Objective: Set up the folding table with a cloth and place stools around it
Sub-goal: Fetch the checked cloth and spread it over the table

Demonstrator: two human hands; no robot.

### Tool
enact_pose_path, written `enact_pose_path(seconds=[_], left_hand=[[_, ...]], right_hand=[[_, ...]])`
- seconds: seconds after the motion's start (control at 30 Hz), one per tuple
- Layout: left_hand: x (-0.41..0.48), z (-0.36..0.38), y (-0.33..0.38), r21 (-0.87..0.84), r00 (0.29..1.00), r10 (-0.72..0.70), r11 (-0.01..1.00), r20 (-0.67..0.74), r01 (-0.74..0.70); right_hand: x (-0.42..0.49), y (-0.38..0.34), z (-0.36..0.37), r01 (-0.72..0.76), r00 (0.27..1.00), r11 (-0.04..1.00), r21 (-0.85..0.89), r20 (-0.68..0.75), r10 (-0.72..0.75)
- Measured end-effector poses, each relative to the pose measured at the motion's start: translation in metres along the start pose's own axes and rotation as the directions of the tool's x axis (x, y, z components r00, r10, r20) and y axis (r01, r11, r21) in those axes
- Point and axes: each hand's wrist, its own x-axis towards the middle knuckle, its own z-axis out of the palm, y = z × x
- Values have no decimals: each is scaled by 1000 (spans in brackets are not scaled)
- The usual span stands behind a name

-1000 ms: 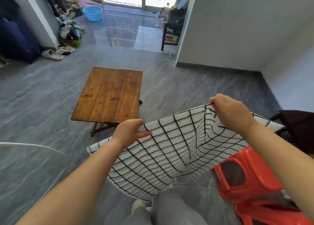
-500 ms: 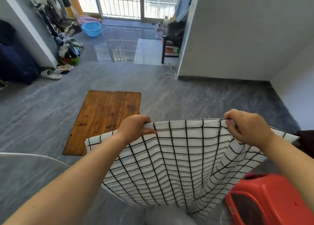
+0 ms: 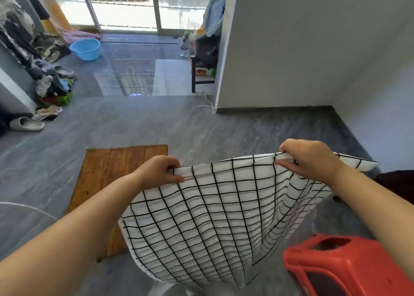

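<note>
Checked cloth [image 3: 208,210], top hem pinched by left hand [image 3: 159,172] and right hand [image 3: 311,159], held beside wooden table [image 3: 107,183]: skewed, one-sided draping is risked.

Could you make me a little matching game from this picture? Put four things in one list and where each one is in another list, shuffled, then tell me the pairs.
Things:
1. checked cloth
2. wooden table
3. red stool
4. blue basin

Places:
A. far off, near the glass door
B. gripped at its top edge by the left hand and the right hand
C. in the lower right corner of the view
D. partly hidden behind the cloth

Pairs: 1-B, 2-D, 3-C, 4-A.
</note>
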Motion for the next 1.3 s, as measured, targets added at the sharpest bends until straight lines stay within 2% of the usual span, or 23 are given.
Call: enact_pose_path(seconds=[0.13,0.27,0.4,0.5,0.63,0.8,0.9,1.3], left_hand=[[29,-20,-11,14,998,68,998,17,-68],[67,-44,-10,69,992,103,993,-75,-97],[109,-67,4,170,973,161,976,-165,-132],[139,-83,13,199,962,195,968,-193,-156],[173,-96,15,200,955,212,965,-209,-171],[211,-114,3,230,956,168,967,-240,-112],[237,-131,-9,194,948,132,978,-289,-77],[352,-227,-57,196,856,130,980,-500,-35]], right_hand=[[18,-1,-7,-69,997,996,-51,21,70],[33,-3,-20,-173,985,982,-78,-12,173],[38,-5,-29,-284,959,940,-188,-42,281],[42,-6,-30,-338,941,911,-236,-71,330],[52,-1,-20,-410,912,888,-209,-89,400],[82,19,11,-403,914,900,-165,-112,389],[109,37,27,-398,915,907,-136,-134,381],[242,95,88,-340,922,939,-52,-213,322]])
